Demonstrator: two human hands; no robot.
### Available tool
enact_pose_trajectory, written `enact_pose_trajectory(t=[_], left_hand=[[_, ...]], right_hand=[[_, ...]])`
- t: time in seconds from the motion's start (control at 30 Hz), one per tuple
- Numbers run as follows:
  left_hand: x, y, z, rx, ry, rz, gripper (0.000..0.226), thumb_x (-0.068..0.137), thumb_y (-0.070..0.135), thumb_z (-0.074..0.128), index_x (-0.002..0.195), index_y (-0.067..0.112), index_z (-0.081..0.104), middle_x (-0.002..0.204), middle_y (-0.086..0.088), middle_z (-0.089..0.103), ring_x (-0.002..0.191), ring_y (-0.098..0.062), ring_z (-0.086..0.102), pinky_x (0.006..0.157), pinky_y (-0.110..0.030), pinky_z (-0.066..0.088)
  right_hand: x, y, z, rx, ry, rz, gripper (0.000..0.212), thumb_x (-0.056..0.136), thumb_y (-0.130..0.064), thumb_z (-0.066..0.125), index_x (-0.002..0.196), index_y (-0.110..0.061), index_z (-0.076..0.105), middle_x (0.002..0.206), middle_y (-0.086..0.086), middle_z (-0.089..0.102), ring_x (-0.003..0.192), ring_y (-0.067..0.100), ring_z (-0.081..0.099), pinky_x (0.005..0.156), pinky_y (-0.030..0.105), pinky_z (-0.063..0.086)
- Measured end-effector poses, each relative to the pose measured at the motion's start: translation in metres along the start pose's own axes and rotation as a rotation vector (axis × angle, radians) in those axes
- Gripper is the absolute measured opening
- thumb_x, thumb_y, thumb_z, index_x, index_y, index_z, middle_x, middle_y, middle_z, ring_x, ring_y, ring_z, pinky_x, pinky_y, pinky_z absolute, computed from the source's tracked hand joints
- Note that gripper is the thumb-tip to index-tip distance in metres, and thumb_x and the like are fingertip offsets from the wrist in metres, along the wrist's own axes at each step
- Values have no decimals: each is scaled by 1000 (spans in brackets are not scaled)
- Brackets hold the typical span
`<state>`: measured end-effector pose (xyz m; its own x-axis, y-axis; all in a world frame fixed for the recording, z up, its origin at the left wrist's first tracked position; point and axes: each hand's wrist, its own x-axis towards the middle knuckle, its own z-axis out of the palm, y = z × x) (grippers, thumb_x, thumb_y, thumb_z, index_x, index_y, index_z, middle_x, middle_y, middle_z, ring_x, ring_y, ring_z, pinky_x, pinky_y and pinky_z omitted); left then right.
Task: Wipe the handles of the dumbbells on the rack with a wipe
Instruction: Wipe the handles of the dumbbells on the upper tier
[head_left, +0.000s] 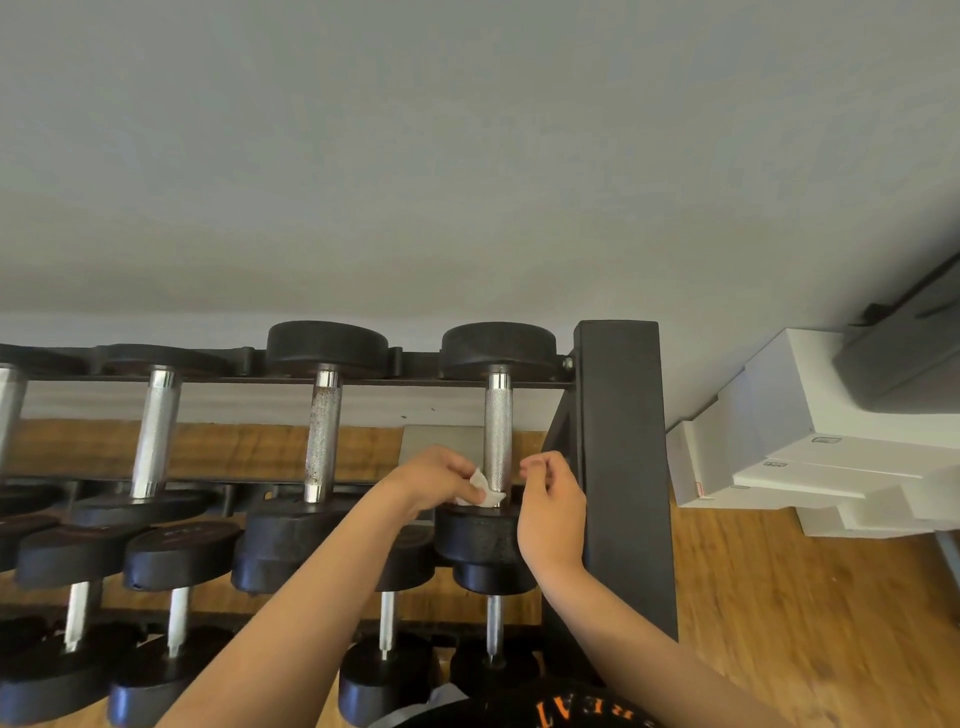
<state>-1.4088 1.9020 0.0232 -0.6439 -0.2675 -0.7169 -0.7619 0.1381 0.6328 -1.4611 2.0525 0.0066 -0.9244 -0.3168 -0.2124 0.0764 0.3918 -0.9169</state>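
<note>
Hands: both reach up to the lower end of the rightmost top-row dumbbell handle, one on each side of it.
Left hand (434, 475): fingers pinched closed on a white wipe (483, 491), pressing it against the left side of the handle's base.
Wipe: crumpled, touching the handle just above the near weight head (478, 538), right of the left hand's fingertips.
Handle being wiped (497, 431): knurled silver bar running away from the hands to a far round head (498, 348); it sits between the two hands.
Right hand (553, 506): just right of the handle, fingers loosely curled with thumb and forefinger near each other, holding nothing visible, not touching the bar.
Other dumbbells: left of the left hand, two more top-row handles, the nearer one (323, 436) showing rusty specks, the next one (155, 431) brighter; a lower row of black heads lies beneath both forearms.
Rack (618, 467): its black upright post stands just right of the right hand.
White boxes (779, 441): stacked on the wooden floor (805, 623), well right of the right hand, beyond the post.
</note>
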Motion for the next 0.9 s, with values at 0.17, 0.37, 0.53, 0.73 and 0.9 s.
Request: enact_pose_trajectory(t=[0.17, 0.37, 0.53, 0.73, 0.9], left_hand=[[2, 6, -5, -63, -58, -29, 43, 83, 2, 71, 125, 9, 64, 123, -7, 67, 116, -21, 61, 108, -42, 45], [4, 21, -12, 150, -161, -23, 32, 85, 9, 71, 117, 9, 68, 114, -5, 69, 109, -18, 63, 103, -36, 48], [4, 3, -15, -17, -220, -50, 36, 85, 11, 71, 120, 11, 66, 117, -6, 70, 114, -21, 64, 106, -42, 47], [7, 3, -14, -231, -81, -19, 40, 84, 0, 71, 122, 10, 63, 125, -11, 65, 116, -22, 62, 106, -39, 47], [6, 9, -8, 167, -185, 8, 28, 84, 19, 74, 111, 16, 70, 109, -2, 71, 105, -18, 65, 99, -40, 51]], right_hand=[[0, 1, 0, -14, 4, 4, 22, 101, -19, 44, 87, -16, 61, 84, -1, 62, 84, 11, 59, 73, 23, 46], [-2, -1, -2, -13, 3, 4, 21, 101, -18, 44, 88, -15, 61, 84, -2, 61, 83, 9, 58, 71, 20, 44], [0, -1, 1, -19, 2, 2, 21, 100, -19, 45, 87, -16, 61, 84, -1, 62, 83, 10, 59, 73, 24, 47], [-1, -1, -1, -18, 0, 13, 22, 100, -19, 45, 85, -17, 60, 84, -1, 62, 83, 10, 58, 73, 22, 46], [-2, -3, -2, -9, 4, 16, 21, 100, -17, 45, 87, -14, 61, 84, -2, 62, 83, 8, 58, 72, 18, 44]])
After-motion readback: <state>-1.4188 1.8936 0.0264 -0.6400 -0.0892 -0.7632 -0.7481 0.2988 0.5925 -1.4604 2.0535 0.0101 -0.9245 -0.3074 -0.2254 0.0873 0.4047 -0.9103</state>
